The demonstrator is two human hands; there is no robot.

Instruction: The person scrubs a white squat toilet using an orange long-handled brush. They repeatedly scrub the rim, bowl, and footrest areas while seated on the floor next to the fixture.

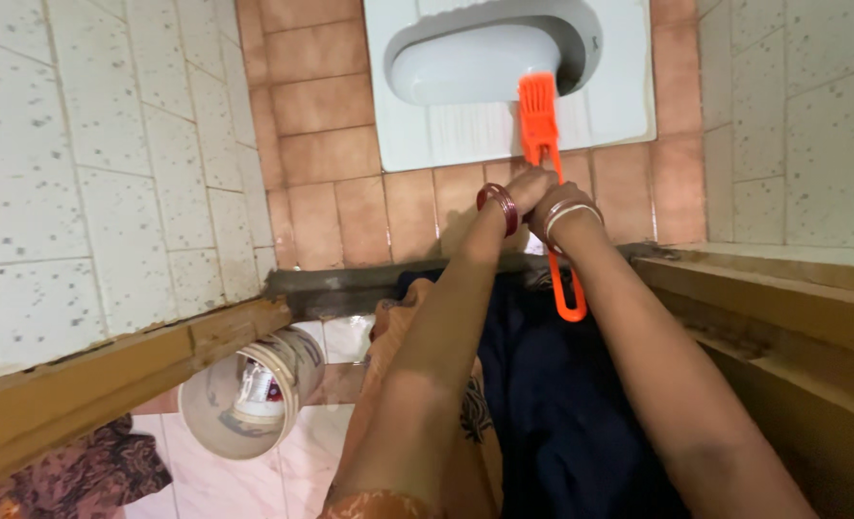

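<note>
Both hands, left hand [526, 185] and right hand [554, 204], apparently grip the orange brush [539, 115] at the pan's rim [504, 144].

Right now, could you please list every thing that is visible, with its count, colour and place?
squat toilet pan: one, white, top centre, set in the floor
toilet brush: one, orange, head on the pan, looped handle end below the wrists
floor tiles: many, reddish-brown, around the pan
wall tiles: many, white with speckles, left and right
door frame: wooden, brown, lower left and right
bucket: one, white, lower left, lying on its side
bangles: red on left wrist, silver on right
left hand: gripping the brush handle
right hand: gripping the brush handle
</note>
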